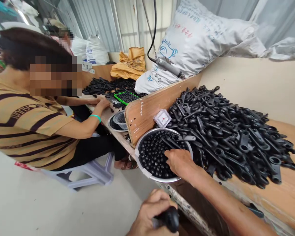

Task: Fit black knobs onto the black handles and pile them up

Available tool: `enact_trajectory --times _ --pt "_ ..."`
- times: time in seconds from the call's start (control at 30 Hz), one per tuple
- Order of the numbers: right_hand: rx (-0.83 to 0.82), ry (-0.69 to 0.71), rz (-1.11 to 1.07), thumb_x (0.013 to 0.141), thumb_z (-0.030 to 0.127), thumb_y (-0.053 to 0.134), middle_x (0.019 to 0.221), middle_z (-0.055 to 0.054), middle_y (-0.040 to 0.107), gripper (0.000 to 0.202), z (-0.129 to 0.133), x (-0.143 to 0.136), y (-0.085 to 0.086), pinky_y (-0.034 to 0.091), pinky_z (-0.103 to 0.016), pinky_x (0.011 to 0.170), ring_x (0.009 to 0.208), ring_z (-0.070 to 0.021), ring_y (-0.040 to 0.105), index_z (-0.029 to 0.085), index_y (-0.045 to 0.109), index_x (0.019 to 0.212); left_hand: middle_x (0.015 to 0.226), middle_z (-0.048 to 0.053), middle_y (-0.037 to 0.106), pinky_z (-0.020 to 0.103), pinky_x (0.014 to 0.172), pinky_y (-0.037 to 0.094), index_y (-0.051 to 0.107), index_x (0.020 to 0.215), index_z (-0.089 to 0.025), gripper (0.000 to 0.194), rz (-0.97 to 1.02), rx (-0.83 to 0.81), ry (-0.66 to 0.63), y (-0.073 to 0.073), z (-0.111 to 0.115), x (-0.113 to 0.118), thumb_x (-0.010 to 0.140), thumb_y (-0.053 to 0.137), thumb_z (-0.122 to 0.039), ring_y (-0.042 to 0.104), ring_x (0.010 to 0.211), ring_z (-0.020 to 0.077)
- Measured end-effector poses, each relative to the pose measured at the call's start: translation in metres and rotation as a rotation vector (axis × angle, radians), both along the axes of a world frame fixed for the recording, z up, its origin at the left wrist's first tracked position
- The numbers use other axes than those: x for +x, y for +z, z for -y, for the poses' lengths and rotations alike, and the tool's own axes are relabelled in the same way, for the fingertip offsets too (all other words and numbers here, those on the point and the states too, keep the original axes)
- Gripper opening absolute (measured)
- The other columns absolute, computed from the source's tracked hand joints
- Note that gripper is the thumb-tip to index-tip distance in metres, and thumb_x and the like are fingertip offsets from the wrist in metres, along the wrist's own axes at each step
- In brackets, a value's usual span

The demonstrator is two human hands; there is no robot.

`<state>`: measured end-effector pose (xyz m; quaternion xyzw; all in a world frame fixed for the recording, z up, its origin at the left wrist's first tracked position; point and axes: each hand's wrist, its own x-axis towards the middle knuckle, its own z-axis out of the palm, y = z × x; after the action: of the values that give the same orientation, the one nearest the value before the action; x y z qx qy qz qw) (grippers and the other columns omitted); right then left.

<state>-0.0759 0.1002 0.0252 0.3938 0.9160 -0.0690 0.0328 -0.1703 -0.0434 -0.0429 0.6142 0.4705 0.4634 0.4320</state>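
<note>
My left hand [153, 211] is low in the head view, its fingers wrapped round a black crank handle [171, 219] whose rounded end sticks out; the rest lies behind the fingers. My right hand [180, 162] reaches into a metal bowl [139, 166] filled with black ball knobs [151, 149]. Its fingers are curled together among the knobs, and what they pinch is hidden. Several black crank handles [243, 142] lie heaped to the right of the bowl. One or two of them rest across the bowl's far rim.
A wooden divider [147, 108] stands behind the bowl, with a small square clock [162, 118] against it. A power screwdriver [169, 67] hangs on a cable before a white sack [199, 36]. At left, a co-worker [31, 121] sits by a green-rimmed tray [116, 97].
</note>
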Motion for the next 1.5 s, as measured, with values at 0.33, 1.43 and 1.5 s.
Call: enact_trajectory --times 0.33,1.43,1.5 --pt "-0.129 -0.235 -0.774 0.077 0.020 0.050 0.063 0.002 0.059 0.015 -0.009 0.081 0.005 0.038 -0.021 0.058 0.060 -0.0124 0.054 0.017 0.063 0.085 0.069 0.003 0.054 0.035 0.074 0.041 0.055 0.082 -0.016 0.017 -0.908 0.660 -0.329 0.005 -0.029 0.070 0.080 0.045 -0.030 0.049 0.077 0.0196" --pt "0.119 -0.744 -1.183 0.075 0.027 0.057 0.069 -0.002 0.065 0.016 0.133 0.270 -0.064 0.043 -0.023 0.058 0.061 -0.0150 0.058 0.016 0.066 0.081 0.059 -0.001 0.052 0.025 0.058 0.038 0.044 0.062 -0.020 0.008 -0.801 -0.084 -0.046 0.007 -0.065 0.135 0.069 0.044 -0.025 0.053 0.060 0.0158" --pt "0.070 -0.796 -1.286 0.071 0.028 0.061 0.066 -0.002 0.064 0.016 0.137 0.266 -0.060 0.043 -0.023 0.056 0.059 -0.0144 0.056 0.016 0.067 0.078 0.065 0.000 0.057 0.025 0.059 0.042 0.046 0.068 -0.019 0.012 -0.483 -0.194 -0.099 0.011 -0.062 0.128 0.069 0.047 -0.030 0.054 0.062 0.0144"
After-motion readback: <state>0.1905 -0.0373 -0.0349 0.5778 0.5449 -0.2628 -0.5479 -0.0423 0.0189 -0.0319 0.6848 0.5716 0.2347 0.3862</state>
